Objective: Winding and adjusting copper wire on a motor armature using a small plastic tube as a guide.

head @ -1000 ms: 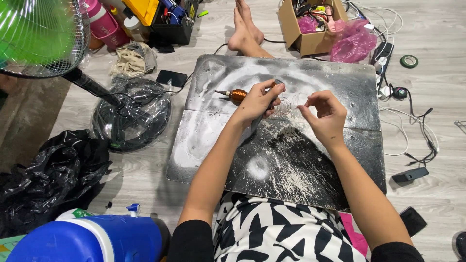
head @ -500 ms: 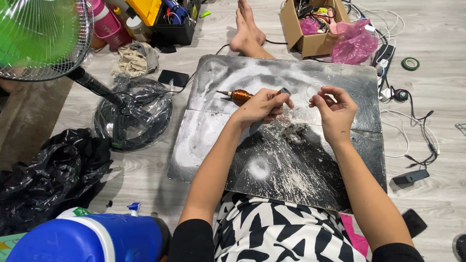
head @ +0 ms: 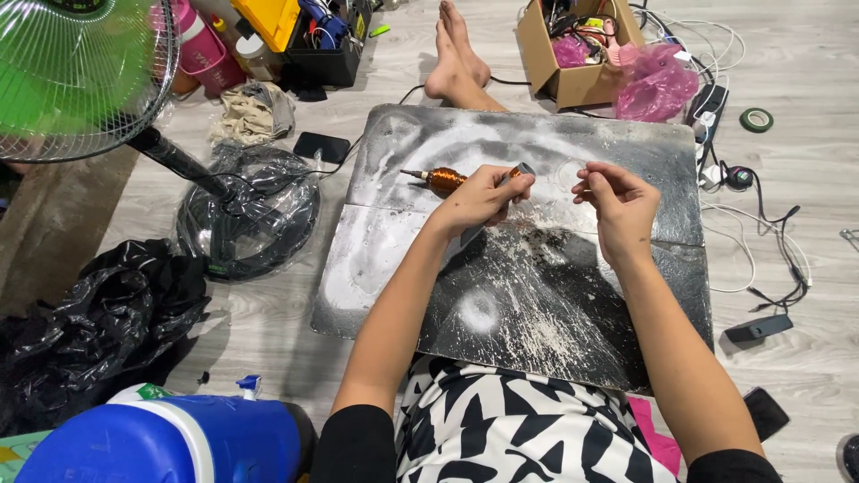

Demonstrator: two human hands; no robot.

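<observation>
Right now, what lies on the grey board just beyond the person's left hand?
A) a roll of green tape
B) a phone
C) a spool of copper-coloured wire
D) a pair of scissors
C: a spool of copper-coloured wire lies on the dusty grey board, just beyond the left hand.

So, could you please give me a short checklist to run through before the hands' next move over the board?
1. Left hand has a grip on the small dark tool: ok.
2. Right hand pinching something between its fingertips: cannot tell, too small to see.
3. Copper coil spool lying on the board, beside the left hand: ok.
4. Board free of white dust: not ok, powder covers it.
5. Cables off the board's right edge: ok.
</observation>
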